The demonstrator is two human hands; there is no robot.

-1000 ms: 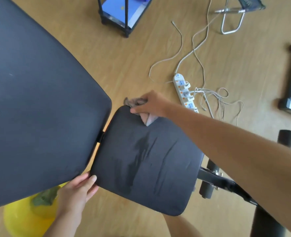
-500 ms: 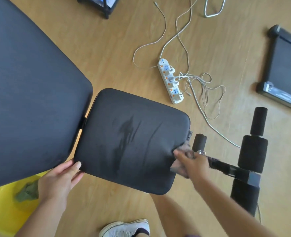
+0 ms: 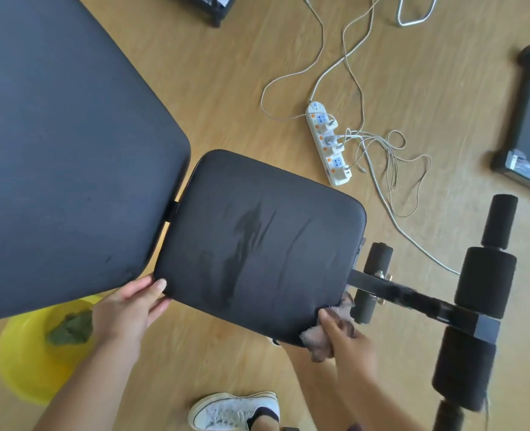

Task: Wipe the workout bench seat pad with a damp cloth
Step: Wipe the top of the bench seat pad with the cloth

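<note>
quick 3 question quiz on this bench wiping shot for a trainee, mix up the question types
1. True or false: the left hand holds a corner of the seat pad.
2. Which hand holds the cloth? A left, B right.
3. Fill in: a green rag lies in the yellow ___.
Key: 1 true; 2 B, the right hand; 3 bowl.

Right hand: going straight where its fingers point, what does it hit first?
The right hand points up-left, so the pinkish-grey cloth it grips would first press the near right corner of the black padded seat pad. Depth is unclear: it could slide under the edge instead.
</note>
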